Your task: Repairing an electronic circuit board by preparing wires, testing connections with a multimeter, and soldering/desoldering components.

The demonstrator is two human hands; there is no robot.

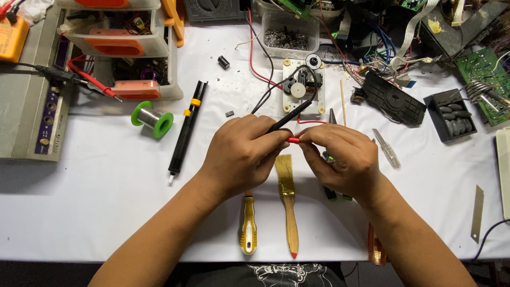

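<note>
A: Nearest the lens, bottom centre: yellow-handled screwdriver (247, 228) beside wooden paintbrush (287, 204), both flat on white table (106, 212).

B: Containers and labels?

A: Upper left: orange-fronted drawer unit (119, 48); left edge: grey instrument box (26, 101) with purple label strip. Top centre: clear tub of metal rings (287, 37). Right: black tray of dark oval pieces (450, 116).

B: Hands?

A: Centre of frame. Left hand (241, 154) curled around black probe (289, 118); right hand (342, 157) pinching red probe tip (293, 140) between fingertips. Both closed, almost touching.

B: Hidden or unclear?

A: Green-handled tool (330, 192) mostly covered by right hand; copper-coloured object (375, 250) cut off by right forearm, kind unclear. Green circuit board (486, 79) cropped at right edge.
</note>
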